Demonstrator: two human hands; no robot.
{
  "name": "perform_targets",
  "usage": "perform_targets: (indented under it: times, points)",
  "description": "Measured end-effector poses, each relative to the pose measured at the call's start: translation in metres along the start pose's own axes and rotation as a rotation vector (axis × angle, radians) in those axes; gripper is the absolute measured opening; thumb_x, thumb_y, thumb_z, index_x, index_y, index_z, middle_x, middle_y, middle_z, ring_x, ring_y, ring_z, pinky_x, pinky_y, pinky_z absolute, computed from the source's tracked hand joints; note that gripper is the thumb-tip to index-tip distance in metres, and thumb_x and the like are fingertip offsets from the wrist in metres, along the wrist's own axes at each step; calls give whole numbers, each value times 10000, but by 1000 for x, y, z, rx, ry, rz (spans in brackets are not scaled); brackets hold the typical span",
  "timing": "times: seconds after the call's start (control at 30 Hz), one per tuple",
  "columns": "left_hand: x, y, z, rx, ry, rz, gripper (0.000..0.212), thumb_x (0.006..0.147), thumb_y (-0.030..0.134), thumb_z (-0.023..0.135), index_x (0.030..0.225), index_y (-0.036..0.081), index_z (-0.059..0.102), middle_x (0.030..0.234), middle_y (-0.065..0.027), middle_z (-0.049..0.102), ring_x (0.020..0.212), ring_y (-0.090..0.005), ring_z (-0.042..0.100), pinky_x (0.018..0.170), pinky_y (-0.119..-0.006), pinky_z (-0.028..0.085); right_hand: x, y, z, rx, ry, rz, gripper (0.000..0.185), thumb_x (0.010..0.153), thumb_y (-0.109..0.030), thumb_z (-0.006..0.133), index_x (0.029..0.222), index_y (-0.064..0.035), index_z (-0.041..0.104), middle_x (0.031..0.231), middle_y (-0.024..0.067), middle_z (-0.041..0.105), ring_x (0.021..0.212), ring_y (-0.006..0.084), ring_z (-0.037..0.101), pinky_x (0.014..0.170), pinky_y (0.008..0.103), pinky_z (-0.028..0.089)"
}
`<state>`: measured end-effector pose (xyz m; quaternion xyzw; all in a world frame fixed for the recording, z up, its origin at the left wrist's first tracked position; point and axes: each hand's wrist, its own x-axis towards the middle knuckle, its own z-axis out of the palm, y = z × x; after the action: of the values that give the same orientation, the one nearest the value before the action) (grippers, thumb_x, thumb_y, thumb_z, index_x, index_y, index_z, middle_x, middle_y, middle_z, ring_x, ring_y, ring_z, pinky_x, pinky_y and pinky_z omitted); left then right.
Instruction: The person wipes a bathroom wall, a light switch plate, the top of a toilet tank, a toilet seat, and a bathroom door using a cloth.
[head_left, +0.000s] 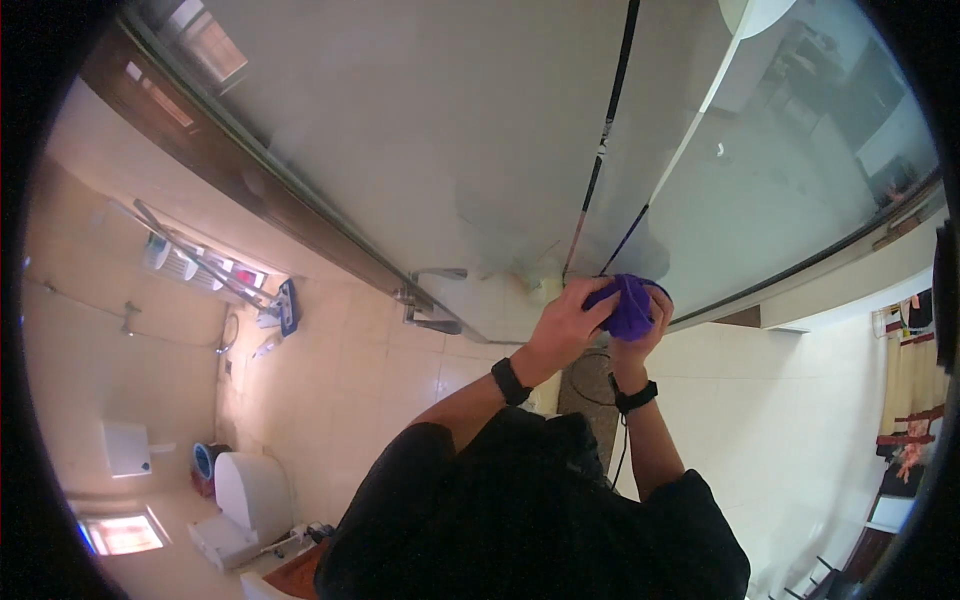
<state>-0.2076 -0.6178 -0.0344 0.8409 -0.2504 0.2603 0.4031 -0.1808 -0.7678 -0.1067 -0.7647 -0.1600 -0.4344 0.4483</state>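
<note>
A bunched purple cloth is between my two hands, in front of a large hazy glass panel. My left hand grips the cloth from the left side, fingers curled over it. From the right, my right hand clasps its other side, and some of those fingers are hidden behind the folds. Whether the cloth touches the glass, I cannot tell. A narrow dark strip and a narrow white strip run down the panel towards my hands. Both wrists wear black bands.
A metal lever handle sits at the glass's left lower edge. Beyond it, a bathroom holds a flat mop, a white toilet and a bin. A dark floor threshold lies beneath my arms; pale tiles extend right.
</note>
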Motion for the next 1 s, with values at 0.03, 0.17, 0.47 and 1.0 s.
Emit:
perform_targets:
  times: [0.03, 0.17, 0.47, 1.0]
  points:
    - [-10, -5, 3, 14, -29, -37, 475, 673, -29, 690, 1132, 55, 598, 1207, -155, 562, 1068, -359, 569, 830, -422, 527, -10, 1, 4, 26, -14, 35, 466, 734, -29, 768, 1153, -57, 567, 1173, 117, 533, 1087, 309, 543, 942, 403, 460]
    - [-43, -22, -2, 93, -87, -192, 484, 664, -18, 709, 1131, 39, 597, 1208, -154, 556, 1059, -352, 578, 823, -400, 534, -39, -11, 19, 94, -113, 179, 414, 727, 5, 727, 1118, -49, 603, 1148, 122, 548, 1082, 311, 537, 949, 405, 441]
    - [-33, -15, -54, 143, 232, -138, 536, 636, -44, 684, 1157, 55, 607, 1268, -146, 540, 1131, -381, 539, 884, -413, 516, 38, -76, 27, 141, -205, -67, 455, 649, 3, 727, 1094, -79, 685, 1103, 94, 613, 1008, 287, 599, 872, 387, 477]
    - [-74, -71, -45, 66, -49, -104, 506, 604, -28, 703, 1094, 76, 636, 1265, -130, 570, 1090, -351, 590, 851, -423, 540, -68, -45, 79, 118, -80, 224, 318, 769, -40, 718, 1075, -41, 633, 1112, 104, 533, 1055, 291, 526, 935, 381, 437]
